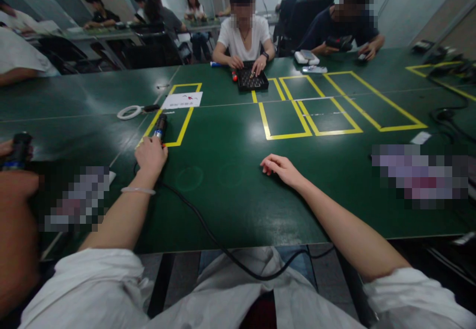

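My left hand (151,153) is closed around the lower part of a black cylindrical tool (160,126) with a blue band. The tool points away from me, over the yellow-taped outline (185,126) at the left. Resting on the green table (226,210), my right hand (281,167) is loosely curled, its fingers a little apart, and nothing shows in it. Beyond it lie several yellow-taped boxes (289,135). A black cable (201,220) runs from near my left hand across the table and over its front edge.
A white card (183,99) and a coiled white cable (129,112) lie beyond my left hand. Across the table, a person works over a black tray (253,78). Blurred flat items (420,175) lie at right. At far left, another person's hand holds a similar tool (21,150).
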{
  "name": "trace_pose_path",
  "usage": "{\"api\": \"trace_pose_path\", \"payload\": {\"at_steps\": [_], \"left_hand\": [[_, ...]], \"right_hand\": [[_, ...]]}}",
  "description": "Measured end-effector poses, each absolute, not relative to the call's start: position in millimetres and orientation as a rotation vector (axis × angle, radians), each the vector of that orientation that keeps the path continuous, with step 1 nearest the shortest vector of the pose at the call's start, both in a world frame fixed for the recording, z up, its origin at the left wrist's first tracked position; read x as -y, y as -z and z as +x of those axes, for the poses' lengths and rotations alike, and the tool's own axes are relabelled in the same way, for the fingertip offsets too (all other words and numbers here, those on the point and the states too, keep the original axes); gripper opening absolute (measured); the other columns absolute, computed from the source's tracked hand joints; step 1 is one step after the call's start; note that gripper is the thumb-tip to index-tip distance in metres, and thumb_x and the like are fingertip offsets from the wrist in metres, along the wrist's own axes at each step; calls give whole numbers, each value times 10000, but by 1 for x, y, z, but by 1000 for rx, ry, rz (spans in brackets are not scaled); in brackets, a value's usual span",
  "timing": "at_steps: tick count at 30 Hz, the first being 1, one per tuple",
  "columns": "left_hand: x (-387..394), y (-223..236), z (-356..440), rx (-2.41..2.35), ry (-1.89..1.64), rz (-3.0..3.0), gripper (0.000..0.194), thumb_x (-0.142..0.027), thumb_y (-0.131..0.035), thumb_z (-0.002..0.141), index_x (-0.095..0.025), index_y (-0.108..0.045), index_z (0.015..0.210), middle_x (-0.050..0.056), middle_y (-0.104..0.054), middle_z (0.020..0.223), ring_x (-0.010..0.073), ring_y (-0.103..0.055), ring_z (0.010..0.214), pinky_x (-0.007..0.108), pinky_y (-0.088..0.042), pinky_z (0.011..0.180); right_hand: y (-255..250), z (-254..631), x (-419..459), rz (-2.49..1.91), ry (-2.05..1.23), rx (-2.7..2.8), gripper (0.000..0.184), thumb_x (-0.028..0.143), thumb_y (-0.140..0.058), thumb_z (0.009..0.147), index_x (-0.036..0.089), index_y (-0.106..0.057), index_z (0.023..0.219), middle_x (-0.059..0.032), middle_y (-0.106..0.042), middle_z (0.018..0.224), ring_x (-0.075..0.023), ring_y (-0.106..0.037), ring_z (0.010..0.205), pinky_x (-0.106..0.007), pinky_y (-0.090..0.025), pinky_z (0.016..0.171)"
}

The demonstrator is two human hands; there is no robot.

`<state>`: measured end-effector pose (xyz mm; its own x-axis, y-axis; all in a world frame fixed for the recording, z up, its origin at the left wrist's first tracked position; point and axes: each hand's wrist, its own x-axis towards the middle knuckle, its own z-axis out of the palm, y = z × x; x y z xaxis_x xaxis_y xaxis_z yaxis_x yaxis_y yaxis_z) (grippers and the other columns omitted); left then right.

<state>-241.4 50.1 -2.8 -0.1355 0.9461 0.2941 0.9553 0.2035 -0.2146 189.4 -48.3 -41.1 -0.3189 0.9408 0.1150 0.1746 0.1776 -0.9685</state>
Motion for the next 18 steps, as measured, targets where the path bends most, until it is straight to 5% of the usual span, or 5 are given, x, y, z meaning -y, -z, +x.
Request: {"api": "trace_pose_path", "payload": {"at_steps": [18], "left_hand": [[-56, -15, -227, 2292, 361, -1756, 408, -338, -394, 971, -37, -563, 1188, 225, -600, 1157, 310, -576, 1005, 386, -399, 827]], "right_hand": [[37, 173, 29, -1332, -1286, 1591, 241, 364, -558, 883, 156, -620, 779, -4, -651, 650, -94, -564, 499, -217, -416, 523]]}}
